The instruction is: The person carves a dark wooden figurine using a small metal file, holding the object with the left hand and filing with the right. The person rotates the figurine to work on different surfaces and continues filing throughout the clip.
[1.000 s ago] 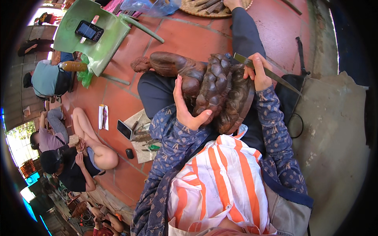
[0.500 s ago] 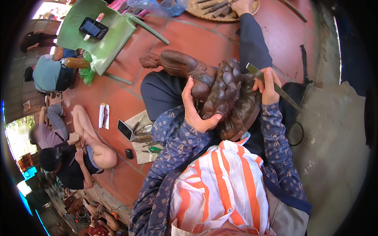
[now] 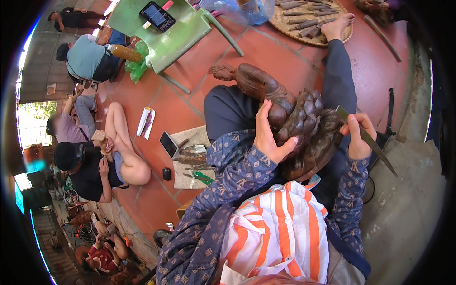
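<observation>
A dark brown carved wooden statue [image 3: 259,81] lies across my lap. Its seated figure points to the far left, and its base of rounded, petal-like bumps is nearer my right hand. My left hand [image 3: 270,137] is wrapped on the near side of the carving, thumb and fingers apart against the wood. In my right hand [image 3: 359,135], the fingers pinch a flat metal file [image 3: 377,151] with a narrow tapered end. The file's far end lies at the right edge of the base; whether it touches is unclear.
Left of my knee, a mat [image 3: 186,176] holds several hand tools. Beside it are a phone [image 3: 168,144] and a black mouse-like object [image 3: 166,174]. A green chair [image 3: 183,35] carries another phone. A round woven tray [image 3: 280,24] holds wooden-handled tools. A co-worker [image 3: 88,166] sits at left.
The whole view has shifted, putting the statue and my hands farther right. Relative to the statue, my right hand and the file have moved a little toward me. My left hand keeps its place.
</observation>
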The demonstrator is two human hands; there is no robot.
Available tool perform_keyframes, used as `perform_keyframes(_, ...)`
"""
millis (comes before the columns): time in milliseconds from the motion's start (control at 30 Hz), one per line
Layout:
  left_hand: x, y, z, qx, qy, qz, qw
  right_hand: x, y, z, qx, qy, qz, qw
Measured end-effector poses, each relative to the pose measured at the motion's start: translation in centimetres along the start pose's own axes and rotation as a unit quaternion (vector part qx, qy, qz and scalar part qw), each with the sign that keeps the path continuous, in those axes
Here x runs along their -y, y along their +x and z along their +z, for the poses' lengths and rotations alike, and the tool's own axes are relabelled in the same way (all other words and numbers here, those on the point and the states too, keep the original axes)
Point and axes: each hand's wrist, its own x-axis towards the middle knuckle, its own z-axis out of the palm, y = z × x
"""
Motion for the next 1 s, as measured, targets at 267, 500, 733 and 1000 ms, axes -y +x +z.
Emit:
perform_keyframes(267, 0.9, 0.0, -1.3, 0.080, -0.049, 0.020, 0.995, 4.2, -3.8, -0.3, 0.114, -0.020, 0.086, 0.989)
perform_keyframes(500, 0.4, -0.2, -0.4, 0.047, -0.023, 0.015, 0.999, 3.4, -5.2, 1.6, 0.171, -0.047, 0.030, 0.984)
perform_keyframes(733, 0.6, -0.3, -0.3, 0.035, -0.033, 0.020, 0.999, 3.0, -4.3, 3.2, 0.097, -0.229, -0.108, 0.963)
perform_keyframes(1000, 0.9, -0.3, -0.1, 0.030, -0.049, 0.032, 0.998, 2.9, -2.3, 3.5, 0.183, -0.244, -0.056, 0.951)
